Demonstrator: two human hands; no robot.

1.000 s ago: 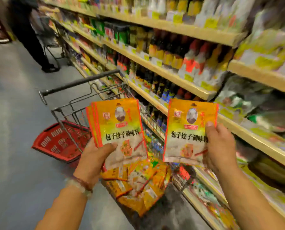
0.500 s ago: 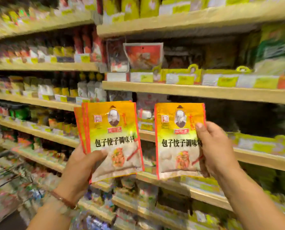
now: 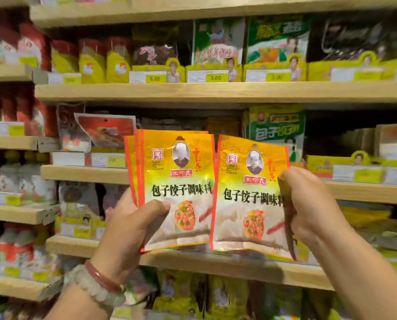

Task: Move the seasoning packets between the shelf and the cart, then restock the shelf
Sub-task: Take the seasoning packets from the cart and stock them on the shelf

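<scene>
My left hand [image 3: 128, 225] grips a small stack of orange-yellow seasoning packets [image 3: 176, 181], thumb across the front one. My right hand [image 3: 313, 204] pinches a single matching seasoning packet [image 3: 248, 195] by its right edge, which bends under the fingers. Both are held upright, side by side, in front of the wooden shelf [image 3: 216, 92]. Behind the packets the middle shelf level has a dark gap [image 3: 345, 132] to the right of a green packet box [image 3: 278, 128]. The cart is out of view.
Shelves hold green packets [image 3: 218, 40], yellow bags [image 3: 91, 63] and red-capped bottles [image 3: 19, 47], with yellow price tags [image 3: 216, 77] along the edges. A lower shelf board [image 3: 216, 264] runs just under the held packets.
The view has swung from the cart and aisle to face the shelf head-on. Both hands have risen with their packets and moved closer to the shelf; the right packet's edge now curls.
</scene>
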